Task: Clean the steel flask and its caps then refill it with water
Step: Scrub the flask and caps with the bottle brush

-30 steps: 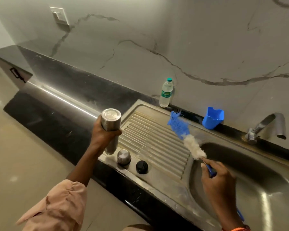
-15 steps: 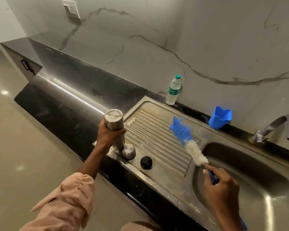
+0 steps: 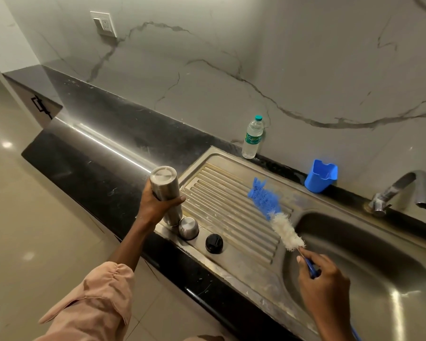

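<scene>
Flask (image 3: 166, 193) is in the left hand (image 3: 155, 205), upside down w/ its flat base up top and the mouth end down at the front left corner of the drainboard (image 3: 231, 217). Can't tell if it's actually touching the steel or just above it. Left arm comes in from bottom left, peach sleeve (image 3: 94, 303) bunched at the elbow, forearm angled up and wrist bent a bit, fingers wrapped round the flask's middle w/ the thumb (image 3: 177, 200) across the front.

Steel cap (image 3: 188, 228) sits dome-up right beside the flask, black cap (image 3: 214, 243) a little further right, both near the front edge.

Right hand (image 3: 322, 279) reaches in from bottom right over the edge of the sink (image 3: 379, 279), fingers curled and pinching the blue handle of the bottle brush (image 3: 276, 215). Brush slants up and left over the drainboard, white bristles nearest the hand, blue ones at the tip.

Along the back on the black worktop (image 3: 96, 173): water bottle (image 3: 252, 137), blue cup (image 3: 320, 175), tap (image 3: 403, 193) on the far right.
</scene>
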